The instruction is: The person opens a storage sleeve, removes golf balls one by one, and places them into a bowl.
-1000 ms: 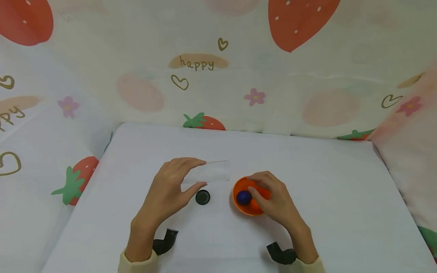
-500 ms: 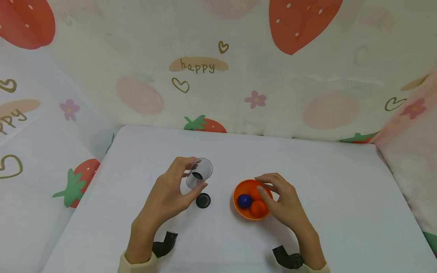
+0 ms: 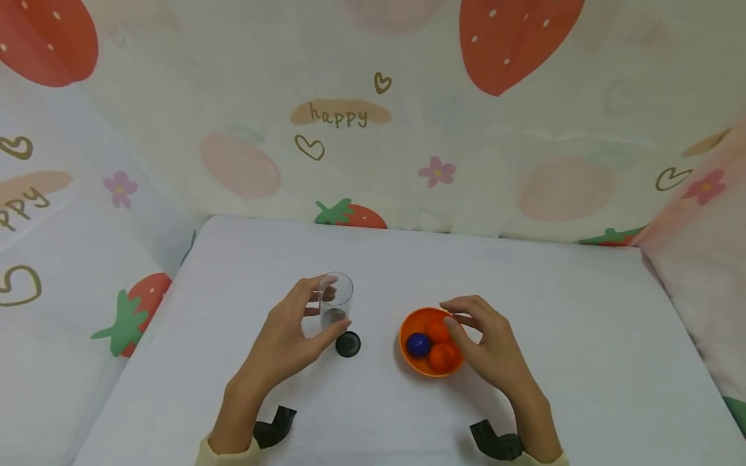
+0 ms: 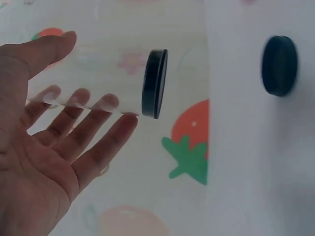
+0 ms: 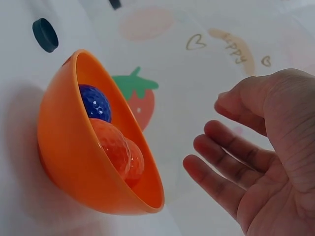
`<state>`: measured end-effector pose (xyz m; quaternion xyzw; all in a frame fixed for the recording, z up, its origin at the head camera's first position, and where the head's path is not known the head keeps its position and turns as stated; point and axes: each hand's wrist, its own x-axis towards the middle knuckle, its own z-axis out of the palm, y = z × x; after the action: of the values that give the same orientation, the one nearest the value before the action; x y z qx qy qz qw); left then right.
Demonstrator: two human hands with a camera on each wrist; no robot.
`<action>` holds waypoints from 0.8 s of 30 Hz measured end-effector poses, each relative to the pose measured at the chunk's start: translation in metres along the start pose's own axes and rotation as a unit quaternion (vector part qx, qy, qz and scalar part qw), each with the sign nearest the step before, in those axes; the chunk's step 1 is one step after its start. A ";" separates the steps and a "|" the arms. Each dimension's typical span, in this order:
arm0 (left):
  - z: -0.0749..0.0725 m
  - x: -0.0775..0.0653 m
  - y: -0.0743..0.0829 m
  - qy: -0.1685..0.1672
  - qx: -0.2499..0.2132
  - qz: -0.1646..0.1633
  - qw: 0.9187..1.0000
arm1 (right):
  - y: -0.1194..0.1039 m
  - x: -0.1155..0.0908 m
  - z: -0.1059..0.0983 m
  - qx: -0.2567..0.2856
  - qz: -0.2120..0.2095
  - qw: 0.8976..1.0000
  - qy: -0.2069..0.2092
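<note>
My left hand (image 3: 284,331) grips a clear cylinder (image 3: 342,296), thumb on one side and fingers on the other. Its mouth faces up, and the left wrist view shows a black cap (image 4: 155,83) on its lower end. A loose black lid (image 3: 348,344) lies on the table just below it. To the right, an orange bowl (image 5: 64,142) holds a dark blue dimpled ball (image 3: 418,345) and two orange balls (image 5: 110,142). My right hand (image 3: 489,340) hovers at the bowl's right rim, fingers loosely bent with nothing between them.
The white table (image 3: 583,362) spreads around both hands. Behind it and at the sides hangs a cloth (image 3: 501,129) printed with strawberries and hearts. Black curved pieces (image 3: 274,427) stick out from both wrists.
The cylinder has turned from lying sideways, mouth toward the bowl, to mouth upward. My right hand has drawn back out of the bowl to the right, uncovering the orange balls.
</note>
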<state>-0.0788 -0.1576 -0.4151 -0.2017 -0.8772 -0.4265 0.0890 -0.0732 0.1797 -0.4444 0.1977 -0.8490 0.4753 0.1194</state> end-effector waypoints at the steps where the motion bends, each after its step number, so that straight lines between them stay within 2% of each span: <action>1: 0.000 -0.002 -0.004 0.001 -0.002 -0.004 1.000 | 0.000 -0.001 0.000 -0.001 0.001 1.000 0.000; 9: 0.006 -0.021 -0.029 0.008 -0.012 -0.043 0.999 | 0.003 -0.002 -0.002 -0.008 0.005 1.000 -0.002; 15: 0.013 -0.036 -0.047 0.019 -0.023 -0.053 0.998 | 0.004 -0.004 -0.005 -0.018 0.015 1.000 0.000; 18: 0.016 -0.042 -0.053 0.023 -0.023 -0.057 0.998 | 0.004 -0.004 -0.007 -0.028 0.017 0.999 0.004; 24: 0.018 -0.052 -0.060 0.021 -0.046 -0.091 0.995 | 0.005 -0.002 -0.010 -0.040 0.011 0.999 0.007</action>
<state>-0.0575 -0.1908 -0.4861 -0.1157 -0.8692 -0.4772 0.0587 -0.0736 0.1915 -0.4436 0.1804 -0.8685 0.4437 0.1275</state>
